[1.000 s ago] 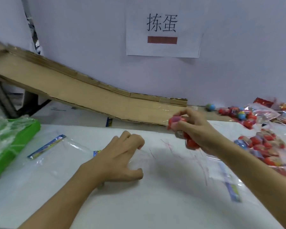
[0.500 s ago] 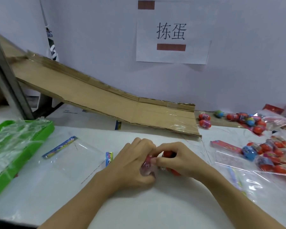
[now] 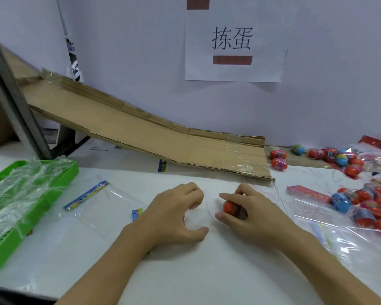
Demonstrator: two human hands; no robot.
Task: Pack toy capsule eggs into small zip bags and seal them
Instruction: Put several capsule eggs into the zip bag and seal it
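My right hand (image 3: 251, 212) grips a red capsule egg (image 3: 229, 206) just above the white table, with a darker second egg (image 3: 240, 213) tucked behind it in the palm. A hand's width to the left, my left hand (image 3: 174, 214) rests on the table with fingers and thumb curled round the mouth of a clear zip bag (image 3: 207, 211). The bag is nearly invisible apart from its thin red line. The eggs sit just outside that bag's edge.
A green basket (image 3: 59, 172) covered in plastic film stands at the left. An empty zip bag with a blue header (image 3: 86, 195) lies beside it. A cardboard ramp (image 3: 163, 137) slopes down behind my hands. Loose and bagged eggs (image 3: 372, 205) crowd the right side, with more eggs (image 3: 277, 159) at the ramp's end.
My right hand brought the eggs down from mid-air to my left hand at the table. The hands met, then drew slightly apart, the eggs staying in my right hand.
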